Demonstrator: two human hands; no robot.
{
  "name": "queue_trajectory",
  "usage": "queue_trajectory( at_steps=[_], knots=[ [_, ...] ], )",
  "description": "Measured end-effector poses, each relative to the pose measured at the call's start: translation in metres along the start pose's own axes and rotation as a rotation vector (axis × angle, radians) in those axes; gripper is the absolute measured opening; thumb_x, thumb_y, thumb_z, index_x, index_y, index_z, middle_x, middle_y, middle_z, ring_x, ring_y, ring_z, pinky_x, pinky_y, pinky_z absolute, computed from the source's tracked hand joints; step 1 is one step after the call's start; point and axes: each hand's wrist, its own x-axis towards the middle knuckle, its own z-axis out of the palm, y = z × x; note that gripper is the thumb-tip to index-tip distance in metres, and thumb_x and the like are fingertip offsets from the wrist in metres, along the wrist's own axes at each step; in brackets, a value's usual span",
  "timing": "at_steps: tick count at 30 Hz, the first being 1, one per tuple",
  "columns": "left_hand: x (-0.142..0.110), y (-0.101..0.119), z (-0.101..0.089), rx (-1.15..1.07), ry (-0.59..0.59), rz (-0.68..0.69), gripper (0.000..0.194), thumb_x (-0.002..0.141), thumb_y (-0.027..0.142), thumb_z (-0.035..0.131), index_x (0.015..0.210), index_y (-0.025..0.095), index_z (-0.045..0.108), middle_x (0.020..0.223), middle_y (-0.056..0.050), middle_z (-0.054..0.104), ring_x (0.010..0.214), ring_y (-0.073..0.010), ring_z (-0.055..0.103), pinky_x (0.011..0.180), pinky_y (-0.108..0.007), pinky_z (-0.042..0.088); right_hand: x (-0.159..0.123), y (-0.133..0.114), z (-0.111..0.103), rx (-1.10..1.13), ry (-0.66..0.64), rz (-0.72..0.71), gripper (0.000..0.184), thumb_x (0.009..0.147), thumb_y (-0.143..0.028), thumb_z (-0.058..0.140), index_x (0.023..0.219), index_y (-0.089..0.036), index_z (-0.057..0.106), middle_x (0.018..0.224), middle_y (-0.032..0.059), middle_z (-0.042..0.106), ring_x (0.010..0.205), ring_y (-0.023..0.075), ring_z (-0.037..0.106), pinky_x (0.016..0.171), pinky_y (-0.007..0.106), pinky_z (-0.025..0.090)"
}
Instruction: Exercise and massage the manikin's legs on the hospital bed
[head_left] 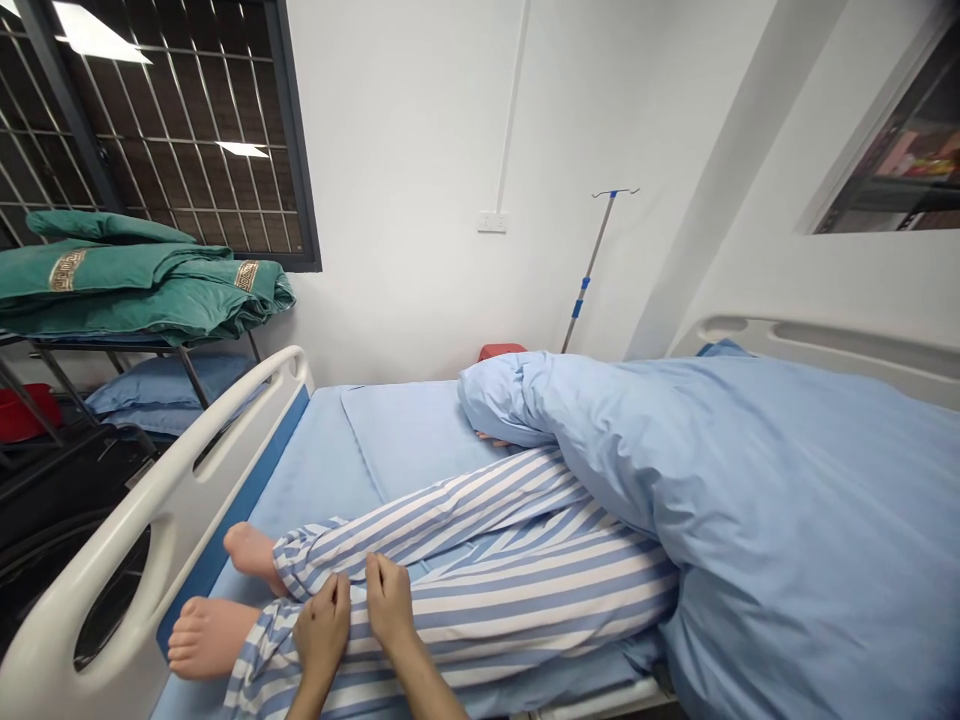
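Note:
A figure in blue-and-white striped pajama trousers (pixel 480 570) lies on a hospital bed, its bare feet (pixel 206 635) toward the footboard. A light blue quilt (pixel 750 500) covers its upper body. My left hand (pixel 322 630) rests on the lower trouser leg near the ankle, its fingers curled on the cloth. Right beside it, my right hand (pixel 390 600) lies flat on the same striped leg with fingers stretched out. The two hands almost touch.
The white plastic footboard (pixel 135 520) rises at the left of the light blue mattress sheet (pixel 375 440). A rack behind it holds folded green quilts (pixel 135 275) and a blue pillow (pixel 165 385). An IV pole (pixel 592 260) stands by the wall; a side rail (pixel 825 345) runs along the far edge.

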Motion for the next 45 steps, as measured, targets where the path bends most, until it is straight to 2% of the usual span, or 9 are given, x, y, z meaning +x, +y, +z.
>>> queue_trajectory(
  at_steps=[4,9,15,21,24,28,35,40,45],
  knots=[
    [0.000,0.017,-0.008,-0.226,0.008,0.097,0.033,0.083,0.038,0.034,0.063,0.021,0.053,0.064,-0.001,0.060,0.064,-0.0157,0.054,0.059,-0.024,0.032,-0.010,0.015,0.007,-0.128,0.007,0.022,0.042,0.093,-0.030,0.028,0.062,-0.018,0.054,0.057,0.0037,0.059,0.054,0.0129,0.051,0.053,0.028,0.019],
    [-0.005,0.046,0.000,-0.571,0.118,0.049,0.037,0.084,0.043,0.033,0.055,0.021,0.040,0.050,0.002,0.046,0.055,-0.0135,0.045,0.057,-0.023,0.034,-0.009,0.021,0.009,0.039,0.020,0.057,0.044,0.093,-0.033,0.027,0.060,-0.018,0.053,0.057,0.0034,0.059,0.054,0.0127,0.051,0.052,0.025,0.024],
    [-0.006,0.036,0.028,-0.242,0.042,0.108,0.025,0.084,0.029,0.036,0.070,0.019,0.054,0.064,-0.003,0.060,0.060,-0.0154,0.052,0.058,-0.025,0.029,0.001,0.017,0.005,0.150,0.055,0.174,0.043,0.091,-0.033,0.030,0.057,-0.017,0.051,0.055,0.0025,0.057,0.051,0.0120,0.048,0.049,0.023,0.026],
    [-0.008,0.040,0.023,-0.078,0.004,0.116,0.024,0.085,0.027,0.037,0.074,0.020,0.058,0.073,-0.004,0.065,0.064,-0.0151,0.055,0.057,-0.024,0.028,0.011,0.001,-0.031,0.053,-0.065,-0.006,0.045,0.092,-0.034,0.030,0.057,-0.017,0.053,0.054,0.0005,0.056,0.051,0.0103,0.046,0.051,0.023,0.024],
    [-0.010,0.042,0.024,-0.073,0.015,0.128,0.028,0.086,0.029,0.034,0.074,0.021,0.057,0.075,-0.004,0.065,0.066,-0.0159,0.055,0.058,-0.025,0.027,0.005,0.014,-0.034,-0.012,-0.030,-0.018,0.044,0.092,-0.031,0.030,0.058,-0.017,0.054,0.054,0.0010,0.056,0.051,0.0106,0.047,0.051,0.024,0.022],
    [-0.009,0.047,0.023,-0.142,0.017,0.104,0.030,0.086,0.034,0.033,0.067,0.021,0.054,0.068,-0.003,0.063,0.066,-0.0157,0.054,0.058,-0.025,0.027,-0.003,0.033,-0.025,-0.069,0.039,0.042,0.044,0.092,-0.033,0.030,0.059,-0.018,0.055,0.054,0.0028,0.057,0.053,0.0128,0.050,0.052,0.026,0.021],
    [-0.009,0.087,0.021,-0.530,0.048,0.099,0.036,0.084,0.038,0.033,0.054,0.021,0.042,0.052,0.001,0.051,0.054,-0.0134,0.047,0.056,-0.024,0.034,-0.001,0.042,-0.025,0.225,0.074,0.088,0.046,0.092,-0.040,0.028,0.061,-0.018,0.055,0.058,0.0042,0.059,0.055,0.0145,0.052,0.054,0.024,0.029],
    [-0.021,0.083,0.034,-0.308,0.009,0.113,0.027,0.084,0.031,0.036,0.069,0.020,0.055,0.069,-0.004,0.063,0.068,-0.0166,0.057,0.063,-0.025,0.036,0.004,0.043,-0.027,0.327,0.084,0.158,0.045,0.089,-0.042,0.033,0.056,-0.017,0.051,0.053,0.0028,0.056,0.051,0.0136,0.047,0.049,0.023,0.029],
    [-0.024,0.080,0.036,-0.142,-0.058,0.105,0.028,0.087,0.028,0.032,0.076,0.021,0.057,0.075,-0.005,0.066,0.074,-0.0172,0.059,0.063,-0.025,0.035,0.009,0.026,-0.051,0.136,0.060,0.095,0.045,0.090,-0.036,0.031,0.054,-0.018,0.050,0.052,0.0022,0.055,0.050,0.0122,0.046,0.050,0.024,0.025]
  ],
)
